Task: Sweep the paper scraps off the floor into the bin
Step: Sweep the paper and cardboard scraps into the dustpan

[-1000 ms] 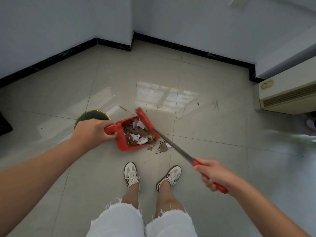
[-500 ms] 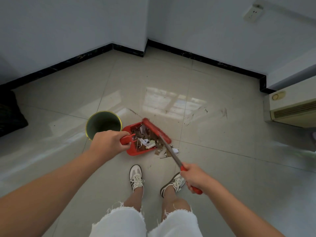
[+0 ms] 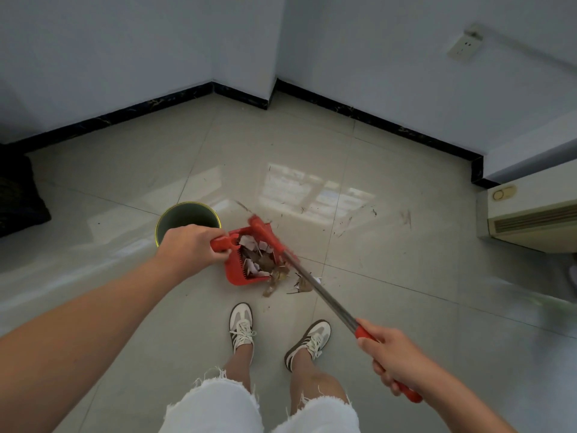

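My left hand (image 3: 187, 246) grips the handle of a red dustpan (image 3: 234, 273) that sits on the tiled floor and holds brown and white paper scraps (image 3: 256, 256). My right hand (image 3: 395, 359) grips the red grip of a broom whose metal shaft (image 3: 318, 292) runs up to the red broom head (image 3: 270, 237) at the pan's right edge. A few scraps (image 3: 299, 285) lie on the floor just outside the pan's mouth. A round dark green bin (image 3: 187, 218) stands right behind my left hand, partly hidden by it.
My two feet in white sneakers (image 3: 241, 323) stand just below the dustpan. A cream air-conditioner unit (image 3: 530, 214) stands at the right wall. A dark cushion-like object (image 3: 18, 198) lies at the left edge. Black skirting (image 3: 374, 120) lines the walls.
My right hand has slid back down the broom toward me and to the right. The broom head stays against the pan's edge. My left hand keeps its hold on the dustpan.
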### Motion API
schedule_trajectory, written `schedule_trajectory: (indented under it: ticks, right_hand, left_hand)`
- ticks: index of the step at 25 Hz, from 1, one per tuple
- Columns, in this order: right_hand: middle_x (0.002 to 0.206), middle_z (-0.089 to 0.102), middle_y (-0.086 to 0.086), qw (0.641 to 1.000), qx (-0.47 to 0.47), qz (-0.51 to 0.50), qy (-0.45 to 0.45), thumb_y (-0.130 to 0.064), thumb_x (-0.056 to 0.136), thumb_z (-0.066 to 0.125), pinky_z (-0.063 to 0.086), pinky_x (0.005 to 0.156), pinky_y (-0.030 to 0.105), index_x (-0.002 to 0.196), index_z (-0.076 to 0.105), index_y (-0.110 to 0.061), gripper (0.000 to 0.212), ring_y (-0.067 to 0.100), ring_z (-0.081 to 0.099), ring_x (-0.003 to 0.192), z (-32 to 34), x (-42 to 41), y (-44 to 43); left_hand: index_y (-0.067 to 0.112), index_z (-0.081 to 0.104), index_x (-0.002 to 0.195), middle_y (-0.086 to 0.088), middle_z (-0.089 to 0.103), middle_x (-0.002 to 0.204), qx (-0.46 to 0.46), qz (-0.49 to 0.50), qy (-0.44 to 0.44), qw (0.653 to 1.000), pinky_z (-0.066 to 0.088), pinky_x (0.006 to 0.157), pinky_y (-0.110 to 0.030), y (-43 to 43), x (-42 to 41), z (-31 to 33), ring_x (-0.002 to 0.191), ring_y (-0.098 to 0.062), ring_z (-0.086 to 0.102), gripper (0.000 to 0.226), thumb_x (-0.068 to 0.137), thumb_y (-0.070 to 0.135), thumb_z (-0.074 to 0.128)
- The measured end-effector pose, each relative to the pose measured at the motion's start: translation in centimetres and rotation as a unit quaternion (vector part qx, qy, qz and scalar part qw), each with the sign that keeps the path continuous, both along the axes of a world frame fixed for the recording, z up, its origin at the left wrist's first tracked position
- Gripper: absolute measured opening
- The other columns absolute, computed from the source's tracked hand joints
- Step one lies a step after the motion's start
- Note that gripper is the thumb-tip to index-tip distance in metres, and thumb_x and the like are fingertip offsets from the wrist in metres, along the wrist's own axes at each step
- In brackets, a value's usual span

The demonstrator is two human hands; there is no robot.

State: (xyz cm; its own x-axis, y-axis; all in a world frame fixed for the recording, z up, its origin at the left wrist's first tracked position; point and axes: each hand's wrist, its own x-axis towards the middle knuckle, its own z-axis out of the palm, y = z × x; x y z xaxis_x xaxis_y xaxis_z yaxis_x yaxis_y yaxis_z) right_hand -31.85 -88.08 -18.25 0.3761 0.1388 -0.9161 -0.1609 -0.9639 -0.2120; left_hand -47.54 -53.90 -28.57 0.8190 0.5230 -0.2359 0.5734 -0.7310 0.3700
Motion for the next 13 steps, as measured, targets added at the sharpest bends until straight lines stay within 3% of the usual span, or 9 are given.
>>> schedule_trajectory:
  ticks: [4,13]
  right_hand:
    - [0.056,0.043,0.005,0.998,0.027,0.023,-0.055,-0.027,0.096,0.045,0.036,0.036,0.021,0.143,0.036,-0.043,0.049,0.013,0.038,0.033,0.4,1.0,-1.7]
    - [0.051,0.035,0.004,0.989,0.022,-0.144,-0.014,-0.020,0.097,0.046,0.028,0.034,0.010,0.111,0.056,-0.034,0.023,0.008,0.028,0.030,-2.6,7.2,-7.1]
  left_hand:
    - [0.036,0.068,0.084,0.014,0.064,0.068,-0.030,0.042,-0.007,0.999,0.034,0.052,-0.026,-1.6,-0.9,1.2,0.068,-0.011,0.054,0.022,0.072,0.052,0.060]
    - [0.039,0.069,0.081,0.015,0.057,0.056,-0.005,0.176,-0.073,0.982,0.039,0.050,-0.027,-9.4,-5.4,9.4,0.057,-0.010,0.053,0.013,0.071,0.044,0.075]
